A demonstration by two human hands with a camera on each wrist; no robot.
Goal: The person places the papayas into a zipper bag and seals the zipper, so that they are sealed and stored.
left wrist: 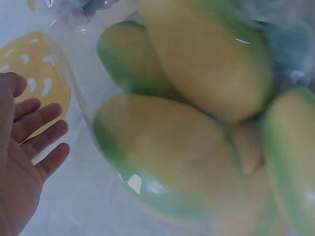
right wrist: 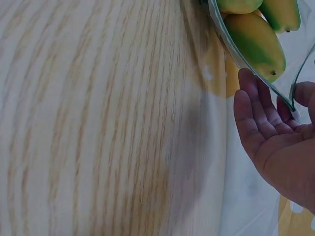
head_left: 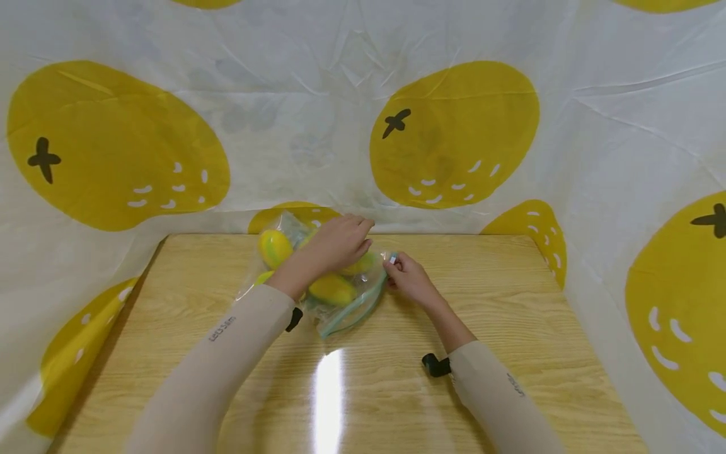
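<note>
A clear zip bag (head_left: 363,304) with a teal edge at its mouth lies on the table, holding several yellow-and-green mangoes (head_left: 332,289). In the right wrist view the mouth gapes, with a mango (right wrist: 256,46) just inside. My right hand (head_left: 411,277) pinches the mouth's far right corner between thumb and fingers. Over the bag reaches my left hand (head_left: 342,241), fingers relaxed. The left wrist view has that hand (left wrist: 29,142) beside the plastic, fingers spread and holding nothing; mangoes (left wrist: 157,152) fill most of that view. Whether its far side touches the bag, I cannot tell.
The wooden table (head_left: 482,302) ends at a white curtain (head_left: 295,139) printed with big yellow fruit, which hangs behind and along both sides. A dark wrist camera (head_left: 435,365) sits under the right forearm. Light glares off the tabletop near the front.
</note>
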